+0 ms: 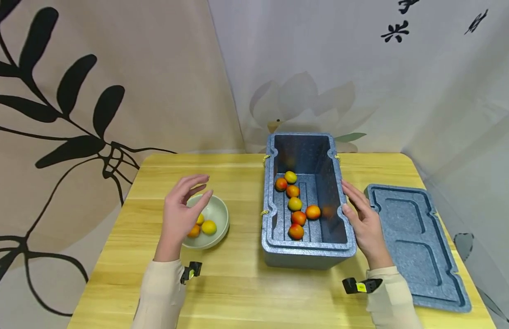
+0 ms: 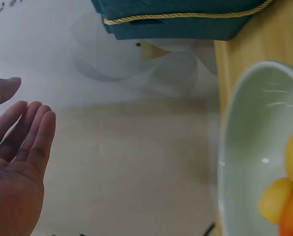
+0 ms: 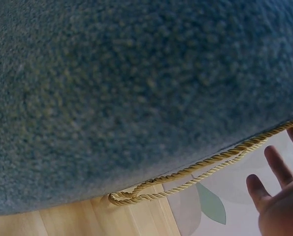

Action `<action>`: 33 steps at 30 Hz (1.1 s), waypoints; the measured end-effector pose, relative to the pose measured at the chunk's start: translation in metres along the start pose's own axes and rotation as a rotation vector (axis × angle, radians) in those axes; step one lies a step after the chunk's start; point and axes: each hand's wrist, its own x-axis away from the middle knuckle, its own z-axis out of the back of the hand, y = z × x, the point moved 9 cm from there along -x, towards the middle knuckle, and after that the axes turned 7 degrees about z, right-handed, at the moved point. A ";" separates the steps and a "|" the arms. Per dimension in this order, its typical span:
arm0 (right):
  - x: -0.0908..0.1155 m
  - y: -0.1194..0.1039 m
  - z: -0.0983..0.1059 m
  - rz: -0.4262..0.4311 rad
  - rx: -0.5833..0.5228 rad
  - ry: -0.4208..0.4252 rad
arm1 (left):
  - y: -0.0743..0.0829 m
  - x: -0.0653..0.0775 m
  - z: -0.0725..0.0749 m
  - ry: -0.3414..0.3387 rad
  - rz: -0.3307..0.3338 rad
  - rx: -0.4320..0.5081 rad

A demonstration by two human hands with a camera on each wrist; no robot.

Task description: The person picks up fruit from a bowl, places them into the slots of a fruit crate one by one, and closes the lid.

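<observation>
Reaching for the fruit (image 1: 209, 227) in the bowl (image 1: 222, 210), lower left of the frame's middle, seems the step now, the left hand (image 1: 179, 214) empty with thumb and fingers apart, the right hand (image 1: 366, 226) resting on the box (image 1: 305, 247), and next probably needs a gentle pinch.

No text legible. Black brush-like marks (image 1: 396, 32) stand on the backdrop (image 1: 279, 55) above the desk (image 1: 246, 297)'s back right corner; can't tell if characters. Yellow label (image 1: 191, 274) on left sleeve (image 1: 161, 294)'s black device (image 1: 196, 266), second yellow label (image 1: 361, 287) on right sleeve (image 1: 390, 297)'s device (image 1: 350, 285): any print too small.
</observation>
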 end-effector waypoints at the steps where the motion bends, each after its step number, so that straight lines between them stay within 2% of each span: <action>1: -0.001 0.000 0.000 0.000 0.007 0.000 | -0.003 0.002 0.001 0.002 0.008 -0.003; 5: -0.002 0.001 0.001 -0.002 0.020 -0.001 | -0.016 0.011 0.004 0.010 0.035 -0.016; 9: 0.006 0.017 0.007 -0.009 0.035 -0.002 | -0.037 0.025 0.003 0.011 0.069 -0.024; 12: 0.011 0.028 0.010 -0.007 0.047 -0.009 | -0.071 0.038 0.004 0.007 0.133 -0.040; 15: 0.010 0.028 0.008 -0.002 0.051 -0.017 | -0.105 0.048 0.006 0.002 0.193 -0.081; 18: 0.009 0.027 0.008 0.002 0.051 -0.015 | -0.125 0.055 0.006 -0.012 0.229 -0.141; 23: 0.009 0.026 0.006 0.012 0.037 -0.014 | -0.141 0.063 0.003 -0.051 0.282 -0.259; 27: 0.009 0.026 0.007 0.020 0.026 -0.008 | -0.151 0.067 -0.002 -0.101 0.330 -0.282; 33: 0.009 0.029 0.008 0.026 0.021 -0.005 | -0.158 0.069 -0.008 -0.162 0.330 -0.363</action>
